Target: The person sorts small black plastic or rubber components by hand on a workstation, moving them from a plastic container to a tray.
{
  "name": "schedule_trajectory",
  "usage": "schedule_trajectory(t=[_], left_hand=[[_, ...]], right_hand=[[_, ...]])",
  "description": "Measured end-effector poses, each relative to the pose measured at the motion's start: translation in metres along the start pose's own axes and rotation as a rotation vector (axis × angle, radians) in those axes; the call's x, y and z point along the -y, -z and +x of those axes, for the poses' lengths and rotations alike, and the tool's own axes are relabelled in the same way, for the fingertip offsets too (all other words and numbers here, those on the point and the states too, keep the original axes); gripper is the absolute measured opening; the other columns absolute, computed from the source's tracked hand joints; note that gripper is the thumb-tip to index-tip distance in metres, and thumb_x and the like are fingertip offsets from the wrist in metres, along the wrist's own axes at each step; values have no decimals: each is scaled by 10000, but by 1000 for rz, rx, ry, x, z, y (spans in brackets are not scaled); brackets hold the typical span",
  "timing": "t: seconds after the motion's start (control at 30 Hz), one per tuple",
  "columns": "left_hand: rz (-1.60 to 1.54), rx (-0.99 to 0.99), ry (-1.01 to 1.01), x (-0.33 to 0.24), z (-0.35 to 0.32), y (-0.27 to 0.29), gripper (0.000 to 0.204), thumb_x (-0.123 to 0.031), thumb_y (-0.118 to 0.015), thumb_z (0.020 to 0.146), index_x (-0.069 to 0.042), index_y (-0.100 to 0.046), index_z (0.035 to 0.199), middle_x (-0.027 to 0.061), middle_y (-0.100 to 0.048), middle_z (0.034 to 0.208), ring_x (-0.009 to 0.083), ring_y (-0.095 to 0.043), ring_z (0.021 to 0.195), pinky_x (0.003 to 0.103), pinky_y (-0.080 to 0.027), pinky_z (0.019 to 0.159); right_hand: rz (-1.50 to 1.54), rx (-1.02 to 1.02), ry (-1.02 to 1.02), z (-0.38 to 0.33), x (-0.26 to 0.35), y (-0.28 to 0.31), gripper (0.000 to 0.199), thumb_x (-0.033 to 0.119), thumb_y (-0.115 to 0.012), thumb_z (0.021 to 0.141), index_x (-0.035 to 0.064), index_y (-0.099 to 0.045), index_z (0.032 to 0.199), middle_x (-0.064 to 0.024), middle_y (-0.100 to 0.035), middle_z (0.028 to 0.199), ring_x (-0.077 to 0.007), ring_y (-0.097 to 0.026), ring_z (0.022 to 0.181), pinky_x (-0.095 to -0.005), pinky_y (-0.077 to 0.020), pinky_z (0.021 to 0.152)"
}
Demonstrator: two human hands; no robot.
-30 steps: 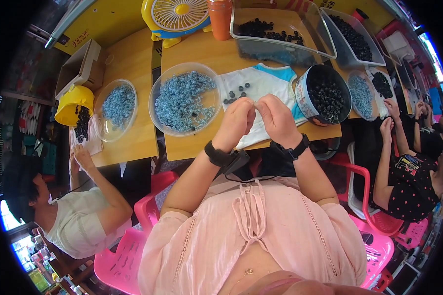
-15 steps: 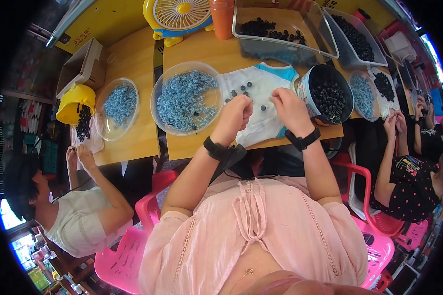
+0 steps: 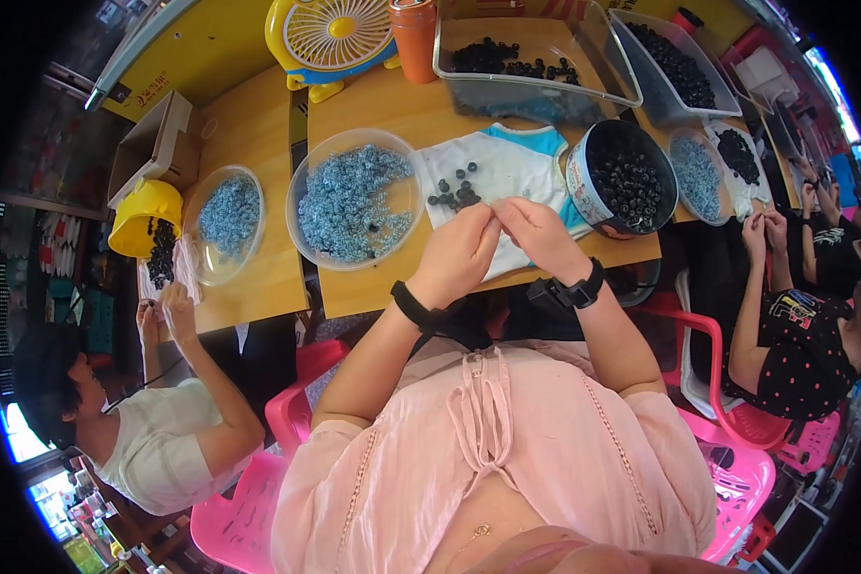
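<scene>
My left hand (image 3: pixel 457 251) and my right hand (image 3: pixel 534 237) meet over the front part of a white cloth with blue trim (image 3: pixel 536 172). Both are closed, fingertips pressed together; whatever they pinch is too small or hidden to make out. Just beyond them several black round pieces (image 3: pixel 454 196) lie loose on the cloth. To the left stands a clear round tub (image 3: pixel 299 222) of small pale-blue pieces (image 3: pixel 354 196). A round tin (image 3: pixel 576 187) full of black pieces (image 3: pixel 628 188) is close to my right hand.
Behind the cloth stand a clear bin (image 3: pixel 507 100) with black pieces, an orange cup (image 3: pixel 413 43) and a yellow fan (image 3: pixel 339 43). At left, a person (image 3: pixel 177 435) works beside a yellow bucket (image 3: pixel 143 230); another person (image 3: pixel 799 349) works at right.
My hands were apart and have come together at the fingertips. More black pieces now lie clustered on the cloth near them. The view has shifted slightly.
</scene>
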State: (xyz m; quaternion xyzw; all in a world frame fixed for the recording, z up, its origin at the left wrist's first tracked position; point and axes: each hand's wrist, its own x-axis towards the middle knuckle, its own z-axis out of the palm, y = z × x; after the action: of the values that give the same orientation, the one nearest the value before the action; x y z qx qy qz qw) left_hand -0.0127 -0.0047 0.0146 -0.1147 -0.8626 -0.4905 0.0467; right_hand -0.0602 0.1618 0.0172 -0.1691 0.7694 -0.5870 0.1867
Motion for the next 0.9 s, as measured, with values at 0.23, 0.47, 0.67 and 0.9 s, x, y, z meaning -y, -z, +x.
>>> schedule_trajectory(t=[0.23, 0.47, 0.67, 0.9], left_hand=[[-726, 21, 315, 7, -9, -7, 197, -195, -468, 1002, -80, -496, 845, 37, -455, 730, 160, -438, 613, 302, -344, 539], [-1222, 230, 669, -1, -5, 8, 254, -262, -479, 1011, -151, -443, 786, -83, -349, 679, 18, -264, 507, 212, -183, 444], [-181, -146, 65, 1, 0, -1, 226, -266, -471, 1002, -61, -536, 932, 155, -616, 781, 331, -611, 692, 388, -460, 604], [40, -127, -24, -3, 1, -2, 183, -230, -509, 1003, -48, -518, 1022, 201, -642, 870, 423, -621, 772, 483, -481, 644]], right_hand=[[-289, -197, 443, -6, -8, -18, 309, 245, -543, 1018, -13, -579, 851, -136, -581, 748, -314, -577, 678, -363, -458, 610], [-460, -197, 681, 1, -12, -9, 205, 155, -577, 978, 6, -574, 837, -167, -570, 766, -379, -568, 712, -403, -458, 594], [74, -121, 82, 2, -10, -13, 393, 322, -516, 1041, 50, -525, 756, -35, -460, 630, -151, -485, 538, -304, -388, 510], [554, -4, -193, 0, 6, -12, 432, 377, -475, 1058, 88, -503, 739, 54, -434, 645, -39, -373, 527, -212, -307, 481]])
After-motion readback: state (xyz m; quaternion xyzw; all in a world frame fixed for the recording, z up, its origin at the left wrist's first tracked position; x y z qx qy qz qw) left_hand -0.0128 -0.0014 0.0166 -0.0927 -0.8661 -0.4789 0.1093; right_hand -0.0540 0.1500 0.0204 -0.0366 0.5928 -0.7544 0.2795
